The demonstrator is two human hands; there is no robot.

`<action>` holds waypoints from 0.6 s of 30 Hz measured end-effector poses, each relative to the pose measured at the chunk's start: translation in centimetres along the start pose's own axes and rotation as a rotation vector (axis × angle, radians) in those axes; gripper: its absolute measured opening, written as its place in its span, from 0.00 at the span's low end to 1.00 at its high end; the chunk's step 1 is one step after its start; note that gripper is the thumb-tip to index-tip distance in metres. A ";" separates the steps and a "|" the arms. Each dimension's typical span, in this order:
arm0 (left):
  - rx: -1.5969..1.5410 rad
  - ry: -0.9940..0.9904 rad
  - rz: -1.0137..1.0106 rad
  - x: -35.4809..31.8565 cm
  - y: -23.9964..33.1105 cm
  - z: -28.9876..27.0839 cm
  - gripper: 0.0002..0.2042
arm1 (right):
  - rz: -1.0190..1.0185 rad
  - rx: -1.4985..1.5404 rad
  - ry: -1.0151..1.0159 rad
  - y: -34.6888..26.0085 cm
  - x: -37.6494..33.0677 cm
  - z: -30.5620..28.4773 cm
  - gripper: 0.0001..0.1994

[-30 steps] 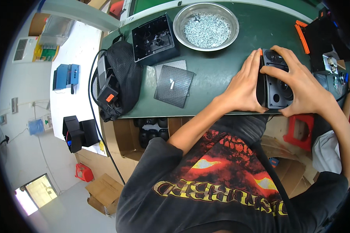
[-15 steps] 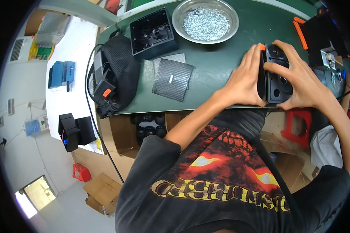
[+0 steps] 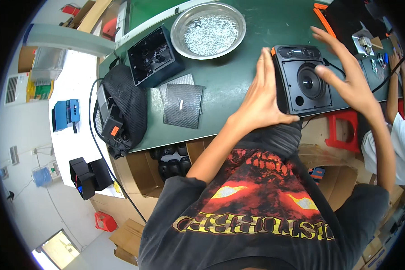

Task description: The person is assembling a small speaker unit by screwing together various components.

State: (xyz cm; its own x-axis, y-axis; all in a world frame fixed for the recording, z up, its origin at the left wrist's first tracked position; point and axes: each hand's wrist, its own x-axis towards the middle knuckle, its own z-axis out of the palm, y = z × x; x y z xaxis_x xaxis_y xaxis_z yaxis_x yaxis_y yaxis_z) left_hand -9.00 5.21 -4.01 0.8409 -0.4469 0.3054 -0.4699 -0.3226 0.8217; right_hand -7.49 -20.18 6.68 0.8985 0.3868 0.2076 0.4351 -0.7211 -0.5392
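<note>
"Grip?"

"Left hand (image 3: 262, 101) laid along the speaker box's (image 3: 293, 78) left side, thumb by the near end, not clamped. Right hand (image 3: 350, 85) spread open at the right side; can't tell if its thumb touches the cone (image 3: 308, 83)."

"Box where, which way?"

"Green table (image 3: 231, 81), near edge, face up. Long axis far-to-near, near end slightly rightward; oval panel (image 3: 297, 53) end points away from the person."

"Progress?"

"Cone looks seated, front has no cover. What's left, can't tell."

"Around?"

"Mesh sheets (image 3: 183, 108) left, open black box (image 3: 164, 75) beyond, metal bowl (image 3: 179, 36) beside that."
</note>
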 end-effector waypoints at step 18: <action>0.440 -0.293 0.360 6.4 4.6 -1.2 0.53 | 0.272 0.468 0.870 4.7 -6.1 3.7 0.22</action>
State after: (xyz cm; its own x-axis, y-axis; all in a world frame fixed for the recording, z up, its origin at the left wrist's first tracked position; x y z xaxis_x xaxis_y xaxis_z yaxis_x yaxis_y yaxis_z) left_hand -5.45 1.90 2.26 0.5308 -0.7806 0.3299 -0.8279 -0.3945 0.3986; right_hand -11.18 -23.81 -0.09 0.7756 -0.4422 0.4504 0.3109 -0.3534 -0.8823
